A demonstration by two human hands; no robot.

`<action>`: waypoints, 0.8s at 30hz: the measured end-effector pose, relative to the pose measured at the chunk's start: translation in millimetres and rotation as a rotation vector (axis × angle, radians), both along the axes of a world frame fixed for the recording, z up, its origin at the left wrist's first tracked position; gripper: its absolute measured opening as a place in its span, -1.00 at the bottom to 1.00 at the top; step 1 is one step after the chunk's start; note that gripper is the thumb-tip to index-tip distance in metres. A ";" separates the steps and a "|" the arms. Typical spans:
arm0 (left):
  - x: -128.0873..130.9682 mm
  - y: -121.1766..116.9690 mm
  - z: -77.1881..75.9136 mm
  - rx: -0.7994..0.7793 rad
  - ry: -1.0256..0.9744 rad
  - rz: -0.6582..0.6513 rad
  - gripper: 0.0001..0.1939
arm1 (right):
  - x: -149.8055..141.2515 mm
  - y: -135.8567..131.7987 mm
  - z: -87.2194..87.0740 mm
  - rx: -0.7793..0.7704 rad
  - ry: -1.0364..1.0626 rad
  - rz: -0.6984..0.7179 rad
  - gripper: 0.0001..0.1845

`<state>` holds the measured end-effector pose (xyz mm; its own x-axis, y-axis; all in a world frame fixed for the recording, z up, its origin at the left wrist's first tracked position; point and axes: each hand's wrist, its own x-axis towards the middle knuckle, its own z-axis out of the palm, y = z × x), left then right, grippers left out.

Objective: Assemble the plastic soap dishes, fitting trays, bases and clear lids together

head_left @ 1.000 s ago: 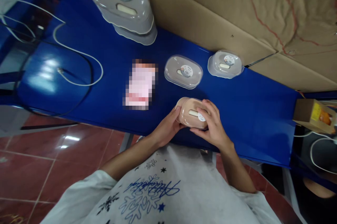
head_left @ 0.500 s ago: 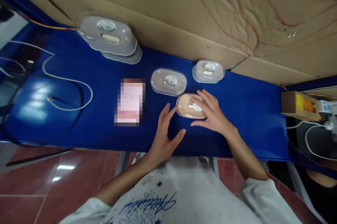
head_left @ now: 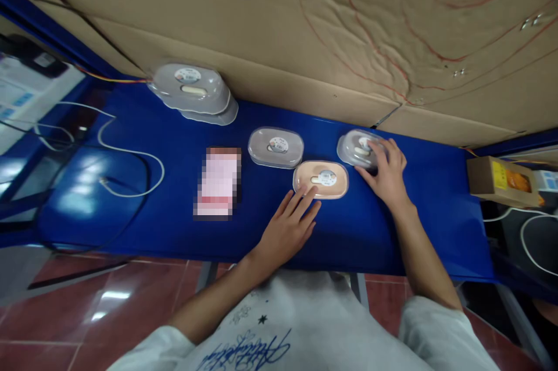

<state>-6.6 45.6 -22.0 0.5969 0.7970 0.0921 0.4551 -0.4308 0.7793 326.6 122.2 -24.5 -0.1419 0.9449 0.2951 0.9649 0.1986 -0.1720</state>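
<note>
Left hand (head_left: pixel 288 231): fingers were extended and slightly spread, with nothing gripped between them. The fingertips lay over the near left edge of the peach box (head_left: pixel 336 186); whether they pressed on it could not be told.

Right hand (head_left: pixel 389 179): fingers were parted from the thumb and arched over the right end of the small grey box (head_left: pixel 352 153), thumb at its near edge. Whether the grip was closed could not be told.

Peach box: flat on the blue counter (head_left: pixel 418 246), in front of the person, label and pale oblong tab showing on its clear top. The middle grey box (head_left: pixel 261 150) lay just beside it, to the left and farther back. The small grey box stood to the right and farther back, near the cardboard panel (head_left: pixel 244 63).

Other items: a stack of larger grey boxes (head_left: pixel 187 97) stood at the back left against the cardboard panel. A pixelated pink-and-white item (head_left: pixel 219 179) lay left of the middle grey box. A white cable (head_left: pixel 150 156) curved across the left part of the counter. An open carton (head_left: pixel 488 179) with orange contents sat beyond the right end.
</note>
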 end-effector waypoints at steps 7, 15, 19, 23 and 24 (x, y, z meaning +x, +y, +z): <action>30.5 39.2 8.9 -0.023 -0.125 -0.021 -0.40 | 18.0 -128.5 4.1 -0.008 0.158 -0.041 -0.20; 3.9 3.1 17.4 -0.500 -0.633 0.325 -0.29 | -80.9 -145.4 10.4 -0.084 0.406 -0.056 -0.26; -13.0 -23.1 2.0 -0.982 -0.916 0.320 0.05 | -130.8 -134.9 15.3 -0.157 0.600 0.020 -0.26; -25.1 -31.5 -6.9 -1.095 -1.006 0.322 0.14 | -143.5 -129.9 20.6 -0.323 0.679 0.196 -0.29; -29.0 -31.1 -7.1 -1.103 -1.009 0.334 0.14 | -140.7 -127.7 20.8 -0.343 0.679 0.207 -0.30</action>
<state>-35.5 14.4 -29.1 0.4360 0.8191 -0.3729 -0.4887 0.5634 0.6662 185.9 -5.5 -3.7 -0.2185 0.9728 0.0767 0.5759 0.1920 -0.7947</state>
